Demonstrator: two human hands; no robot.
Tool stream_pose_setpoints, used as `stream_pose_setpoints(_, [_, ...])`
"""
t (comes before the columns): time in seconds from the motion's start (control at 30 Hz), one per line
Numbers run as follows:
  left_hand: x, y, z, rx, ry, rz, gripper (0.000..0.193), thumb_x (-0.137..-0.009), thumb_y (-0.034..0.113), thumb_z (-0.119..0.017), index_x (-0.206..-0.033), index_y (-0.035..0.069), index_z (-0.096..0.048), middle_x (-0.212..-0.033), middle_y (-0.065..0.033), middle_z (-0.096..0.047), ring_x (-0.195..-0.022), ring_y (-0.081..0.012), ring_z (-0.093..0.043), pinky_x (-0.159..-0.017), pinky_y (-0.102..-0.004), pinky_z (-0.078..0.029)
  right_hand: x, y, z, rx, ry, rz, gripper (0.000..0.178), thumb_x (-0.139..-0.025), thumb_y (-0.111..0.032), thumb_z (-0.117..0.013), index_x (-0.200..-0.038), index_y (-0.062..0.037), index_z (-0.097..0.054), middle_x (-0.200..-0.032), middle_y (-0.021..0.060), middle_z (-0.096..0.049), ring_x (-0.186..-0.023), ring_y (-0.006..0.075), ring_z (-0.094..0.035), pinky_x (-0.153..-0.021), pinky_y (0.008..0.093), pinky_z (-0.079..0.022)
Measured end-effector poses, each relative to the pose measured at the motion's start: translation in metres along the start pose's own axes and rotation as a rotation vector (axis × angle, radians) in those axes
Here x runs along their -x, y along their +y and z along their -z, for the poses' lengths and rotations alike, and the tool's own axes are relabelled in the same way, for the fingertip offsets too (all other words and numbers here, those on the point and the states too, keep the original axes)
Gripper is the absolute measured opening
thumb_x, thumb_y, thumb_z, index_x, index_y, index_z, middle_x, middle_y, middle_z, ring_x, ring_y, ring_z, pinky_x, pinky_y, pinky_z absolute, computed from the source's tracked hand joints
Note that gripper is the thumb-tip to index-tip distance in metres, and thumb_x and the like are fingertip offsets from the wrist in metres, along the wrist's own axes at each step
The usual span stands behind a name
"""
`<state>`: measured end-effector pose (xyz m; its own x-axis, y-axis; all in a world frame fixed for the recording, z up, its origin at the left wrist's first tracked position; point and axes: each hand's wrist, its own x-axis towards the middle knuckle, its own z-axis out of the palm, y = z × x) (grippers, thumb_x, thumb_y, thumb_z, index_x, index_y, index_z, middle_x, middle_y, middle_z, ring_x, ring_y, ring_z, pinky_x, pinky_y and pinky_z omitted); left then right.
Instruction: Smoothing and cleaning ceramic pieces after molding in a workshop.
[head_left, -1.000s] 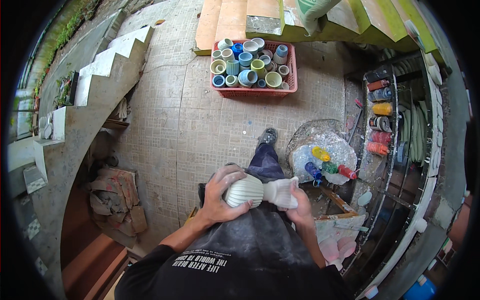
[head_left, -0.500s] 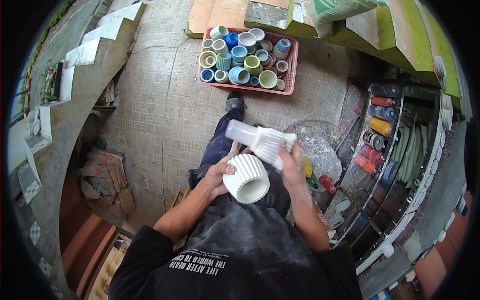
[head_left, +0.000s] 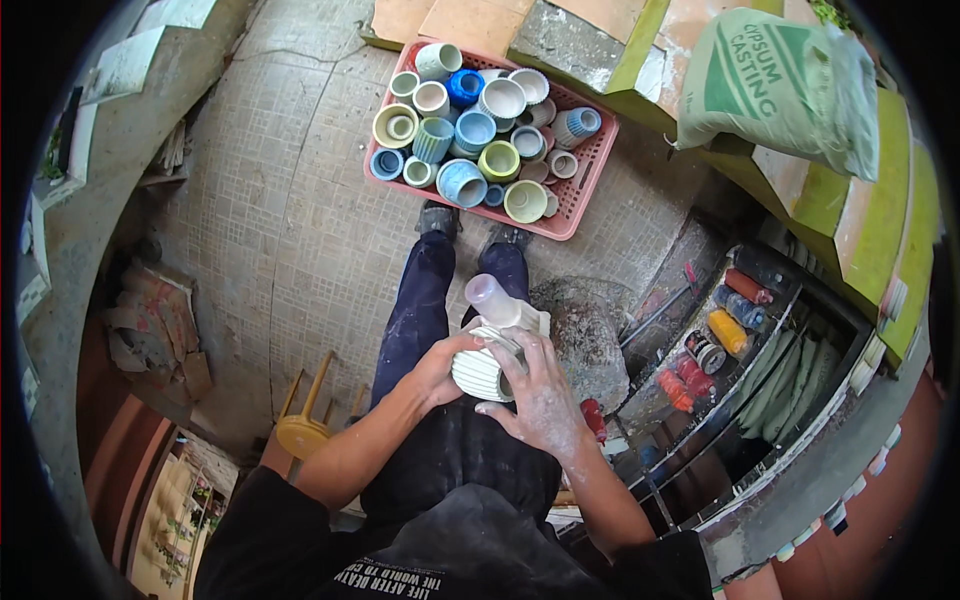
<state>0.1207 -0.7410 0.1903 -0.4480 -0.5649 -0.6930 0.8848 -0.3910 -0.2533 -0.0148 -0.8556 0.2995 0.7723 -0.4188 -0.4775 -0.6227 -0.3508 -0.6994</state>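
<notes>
A white ribbed plaster pot (head_left: 478, 374) is held over my lap, tilted with its opening toward the right. My left hand (head_left: 436, 372) is closed around its left side. My right hand (head_left: 545, 392), dusted with white powder, spans the pot's right side, fingers over the upper part and thumb by the lower rim; its palm hides much of the opening. Just beyond the pot, at my thighs, lies a whitish ribbed mould-like piece (head_left: 531, 319) with a pale pinkish cylinder (head_left: 490, 297) sticking out. My hands partly cover it, and what supports it is hidden.
A pink plastic basket (head_left: 590, 195) full of coloured pots stands on the tiled floor beyond my feet. Paint bottles (head_left: 727, 330) line a rack at right. A sack (head_left: 770, 90) rests on the steps. A yellow stool (head_left: 303, 435) stands left; a dusty grey mound (head_left: 590, 345) sits right.
My right hand has let go of the mould-like piece and moved onto the pot. That piece now sits beyond the pot. The view has shifted, showing more of the sack and my legs.
</notes>
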Motion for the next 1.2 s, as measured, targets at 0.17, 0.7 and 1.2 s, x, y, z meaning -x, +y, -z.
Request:
stream_pose_setpoints(0.17, [-0.043, -0.023, 0.035, 0.172, 0.206, -0.004, 0.051, -0.096, 0.035, -0.054, -0.135, 0.003, -0.048, -0.130, -0.0161, -0.058, -0.119, -0.0315, -0.058, -0.105, -0.0477, -0.043, -0.029, 0.082, -0.017, -0.053, -0.221, 0.069, 0.078, -0.061, -0.025, -0.087, -0.129, -0.0080, -0.052, -0.118, 0.0140, -0.049, -0.111, 0.0368, -0.051, -0.090, 0.0471, -0.050])
stream_pose_setpoints(0.7, [-0.177, -0.082, 0.095, 0.046, 0.568, -0.236, 0.053, -0.104, 0.047, -0.034, -0.113, -0.002, -0.052, -0.085, -0.0153, -0.064, -0.051, -0.0199, -0.054, -0.054, -0.0343, -0.048, -0.176, 0.401, -0.002, -0.102, 0.427, -0.481, 0.077, -0.061, -0.033, -0.089, -0.118, 0.0012, -0.049, -0.110, 0.0200, -0.053, -0.101, 0.0363, -0.056, -0.087, 0.0459, -0.047])
stream_pose_setpoints(1.2, [-0.184, -0.097, 0.105, 0.139, 0.635, -0.230, 0.055, -0.104, 0.049, -0.032, -0.116, -0.002, -0.048, -0.079, -0.0139, -0.062, -0.051, -0.0198, -0.055, -0.051, -0.0323, -0.046, -0.277, 0.493, -0.090, 0.438, 0.023, -0.380, 0.080, -0.064, -0.026, -0.086, -0.125, 0.0002, -0.043, -0.118, 0.0245, -0.046, -0.112, 0.0423, -0.048, -0.099, 0.0483, -0.042])
